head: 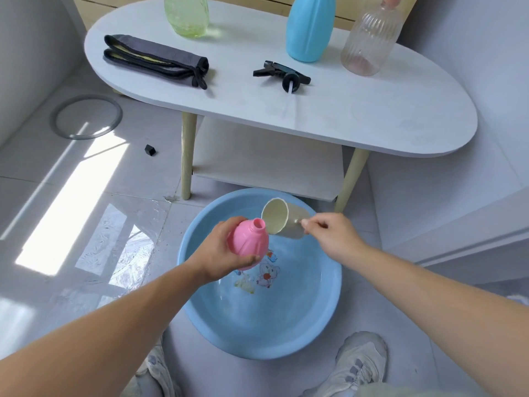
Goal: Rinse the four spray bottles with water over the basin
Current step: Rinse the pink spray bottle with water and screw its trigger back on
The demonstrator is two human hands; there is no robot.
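Grey floor tiles, wet and shiny in a patch of sun, surround a blue basin [200, 305] set below a white oval table [372, 118]. Over the basin the left hand [220, 250] is wrapped firmly around a pink bottle [248, 243], its open neck tilted up toward a cream cup [282, 220]. The right hand [332, 233] pinches the cup near its base, fingers closed on it, and tips it sideways so its rim sits just beside the bottle's neck. No stream of water can be made out, so whether anything is pouring is unclear. To do this step well, the cup's lip should line up right over the narrow opening and tilt slowly, so water goes in rather than down the outside; keeping both over the middle of the basin would catch any spill. On the table stand a green bottle [186, 15], a blue bottle [310, 27] and a clear ribbed bottle [369, 41], with a black spray head [282, 74] lying loose and a folded grey cloth [157, 60] nearby.
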